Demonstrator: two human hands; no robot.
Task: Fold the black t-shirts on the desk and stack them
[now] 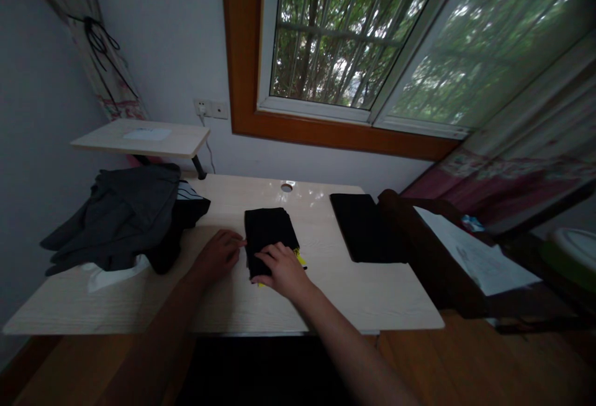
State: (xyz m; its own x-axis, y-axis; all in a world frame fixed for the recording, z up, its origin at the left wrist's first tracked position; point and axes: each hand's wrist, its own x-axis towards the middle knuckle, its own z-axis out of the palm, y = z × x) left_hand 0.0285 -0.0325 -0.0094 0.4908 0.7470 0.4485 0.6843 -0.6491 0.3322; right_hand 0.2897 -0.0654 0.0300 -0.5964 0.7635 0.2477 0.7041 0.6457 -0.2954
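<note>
A folded black garment [270, 232] lies on the pale wooden table in front of me, with bits of yellow showing at its right and lower edges. My right hand [282, 268] rests on its lower part, fingers spread and pressing the cloth. At the garment's left edge is my left hand [218, 256], its fingers loosely bent and apart, one fingertip touching the fabric. Farther right on the table sits another flat, folded black cloth [365, 229].
A heap of dark grey clothing [125, 213] with black and white pieces covers the table's left side, below a small raised shelf [181, 139]. Right of the table stands a brown chair-like piece [419, 251] bearing a white sheet [470, 251]. A window is behind.
</note>
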